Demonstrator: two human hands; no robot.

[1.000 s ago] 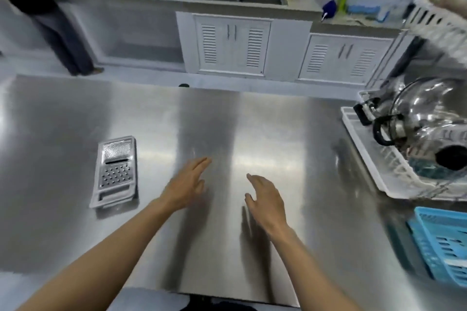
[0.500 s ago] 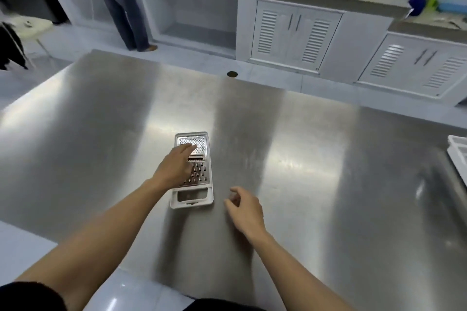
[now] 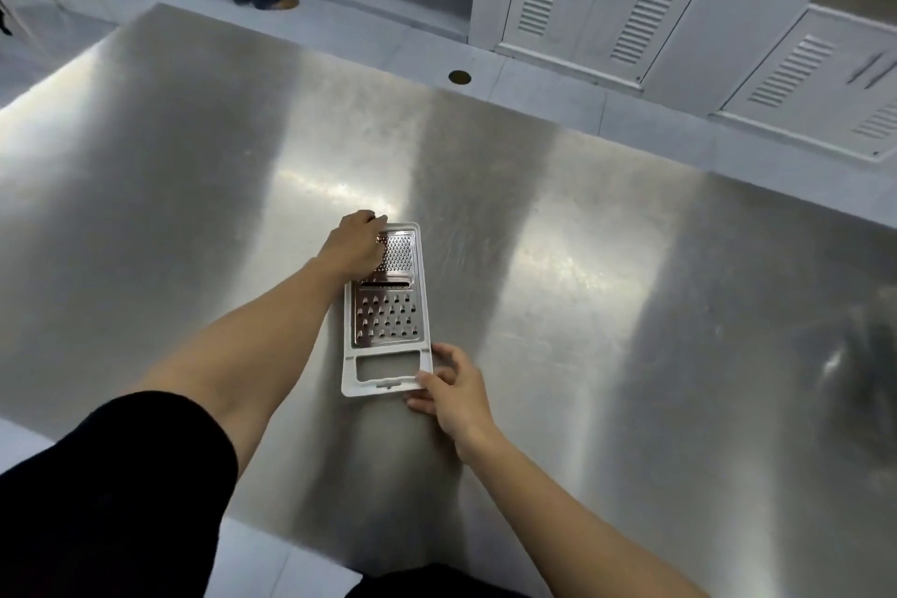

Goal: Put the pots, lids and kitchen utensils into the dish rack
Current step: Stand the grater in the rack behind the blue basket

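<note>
On the steel table [image 3: 631, 257] both hands pinch the flat grater [image 3: 386, 321]: left hand [image 3: 354, 245] far end, right hand [image 3: 451, 391] handle

Both arms are stretched out forward over the work surface. Left arm comes in from the lower left, bare forearm with a black sleeve [image 3: 121, 490] bunched above the elbow, and the left hand [image 3: 357, 245] is knuckles-up with the fingers curled down and tucked under, so it's closed around whatever it's grabbing. Right arm reaches in from the lower right, and the right hand [image 3: 454, 391] sits nearer the body, fingers loosely spread, thumb and fingertips pinching.
</note>
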